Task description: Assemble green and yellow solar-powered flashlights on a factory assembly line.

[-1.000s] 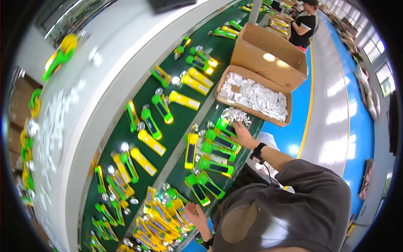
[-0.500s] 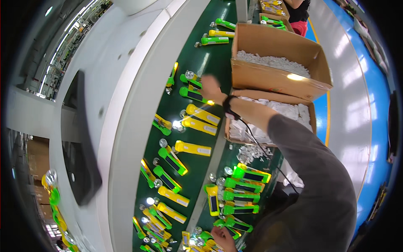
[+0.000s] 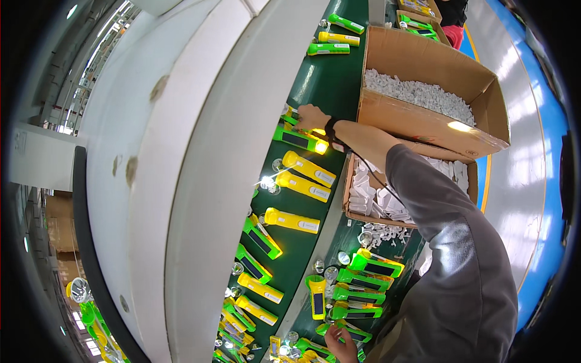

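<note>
My right hand (image 3: 311, 117) reaches across the green belt (image 3: 321, 81), its fingers curled onto the lens end of a green-and-yellow flashlight (image 3: 290, 116). Just below it lies a green flashlight (image 3: 296, 139) with a dark panel and a lit yellow end. Farther down the belt are yellow flashlights (image 3: 310, 168), some with shining lenses. At the lower edge, my left hand (image 3: 342, 345) hangs loosely with fingers apart, beside a green flashlight (image 3: 357, 334). Above that hand, several green flashlights (image 3: 363, 281) lie in a row, next to a yellow-and-green one (image 3: 317, 297) set crosswise.
Two cardboard boxes stand beside the belt: one (image 3: 423, 115) of small white pieces, one (image 3: 351, 206) of larger white parts. Loose white bits (image 3: 384, 235) lie near them. A pale metal wall (image 3: 212, 181) borders the belt. Another person (image 3: 452, 15) is at the top right.
The view has shifted, so belt and boxes appear farther right. My right hand, blurred before, has moved slightly up along the belt and now shows sharply at the flashlight. My left hand stays low.
</note>
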Action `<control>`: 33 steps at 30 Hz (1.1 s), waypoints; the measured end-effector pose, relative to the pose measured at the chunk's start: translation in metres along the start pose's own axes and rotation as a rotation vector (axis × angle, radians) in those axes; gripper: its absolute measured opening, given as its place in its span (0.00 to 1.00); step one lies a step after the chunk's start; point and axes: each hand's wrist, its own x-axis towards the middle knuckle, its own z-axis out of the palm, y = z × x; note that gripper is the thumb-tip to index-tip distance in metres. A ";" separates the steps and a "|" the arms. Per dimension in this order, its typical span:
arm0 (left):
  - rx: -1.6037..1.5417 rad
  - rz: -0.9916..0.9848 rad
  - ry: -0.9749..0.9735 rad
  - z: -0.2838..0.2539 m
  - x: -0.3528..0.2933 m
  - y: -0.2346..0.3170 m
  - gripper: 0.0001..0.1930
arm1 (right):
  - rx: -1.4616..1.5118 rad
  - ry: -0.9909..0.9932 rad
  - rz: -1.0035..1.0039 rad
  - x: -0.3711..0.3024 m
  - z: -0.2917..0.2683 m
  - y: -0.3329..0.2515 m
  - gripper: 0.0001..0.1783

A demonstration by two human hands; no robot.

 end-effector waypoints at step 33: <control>-0.287 0.138 0.029 -0.033 -0.066 -0.068 0.15 | -1.026 -0.074 -0.321 -0.211 -0.159 -0.130 0.20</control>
